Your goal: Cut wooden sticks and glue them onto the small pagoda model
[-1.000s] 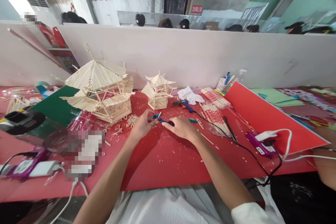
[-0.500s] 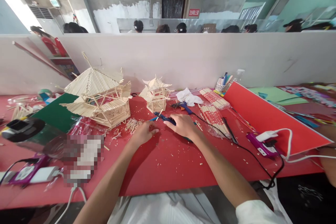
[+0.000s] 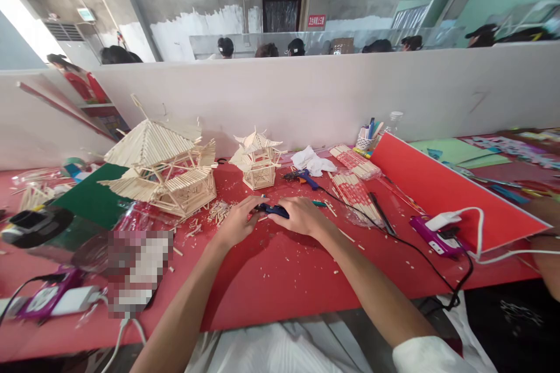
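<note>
Over the middle of the red table my right hand (image 3: pixel 303 215) is closed round dark blue-handled pliers (image 3: pixel 276 210), whose jaws point left. My left hand (image 3: pixel 240 220) meets the jaw end with its fingers curled in. What those fingers hold is hidden; a pale bit of stick shows just beneath them. Behind my hands stands a small pavilion model (image 3: pixel 259 158) made of wooden sticks. To its left is a larger stick pavilion (image 3: pixel 164 166) with two roof tiers. Cut stick pieces (image 3: pixel 219 211) lie heaped beside my left hand.
A blue glue gun (image 3: pixel 305 177) lies behind my right hand, its cord trailing right. Packs of sticks (image 3: pixel 356 198), a red board (image 3: pixel 455 201) and a purple power strip (image 3: pixel 437 237) are on the right. A clear bottle (image 3: pixel 56 230) and green board (image 3: pixel 98 195) are on the left.
My left hand has moved up and right to the pliers' jaws. The pliers have turned and come lower, and the stick that stood at their jaws is mostly hidden. The view has shifted slightly.
</note>
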Demonstrator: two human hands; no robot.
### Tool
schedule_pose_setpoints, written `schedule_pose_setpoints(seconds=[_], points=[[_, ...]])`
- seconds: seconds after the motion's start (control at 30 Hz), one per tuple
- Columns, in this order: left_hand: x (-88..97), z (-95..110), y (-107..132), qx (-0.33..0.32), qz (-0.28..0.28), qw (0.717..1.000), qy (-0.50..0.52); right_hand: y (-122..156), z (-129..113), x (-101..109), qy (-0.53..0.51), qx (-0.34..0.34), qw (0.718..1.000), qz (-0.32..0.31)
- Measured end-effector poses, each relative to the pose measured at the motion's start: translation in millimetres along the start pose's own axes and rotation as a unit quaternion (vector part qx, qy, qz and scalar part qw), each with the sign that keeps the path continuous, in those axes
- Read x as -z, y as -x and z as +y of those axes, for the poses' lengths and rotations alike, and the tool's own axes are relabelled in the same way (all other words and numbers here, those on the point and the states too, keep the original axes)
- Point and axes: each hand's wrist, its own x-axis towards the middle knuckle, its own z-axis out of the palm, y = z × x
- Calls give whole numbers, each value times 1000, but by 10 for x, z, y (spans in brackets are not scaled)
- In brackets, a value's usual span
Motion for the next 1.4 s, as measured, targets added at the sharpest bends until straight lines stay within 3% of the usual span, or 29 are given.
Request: schedule_pose_setpoints(seconds=[0.33,0.57,0.73,1.17,1.4], points=[[59,-52,12,-36,-9,999,2,-28,49,-65,52,38,998,9],[74,-62,8,-33,12,999,0,-47,55,-133,14,57,998,36],[56,-70,5,-57,14,998,-28,-60,105,-163,-6,49,998,45],[43,2,15,-146,27,988,-52,-160,287,-212,57,78,993,61],[44,-8,12,-132,24,990,-54,-191,344,-288,41,79,993,82]])
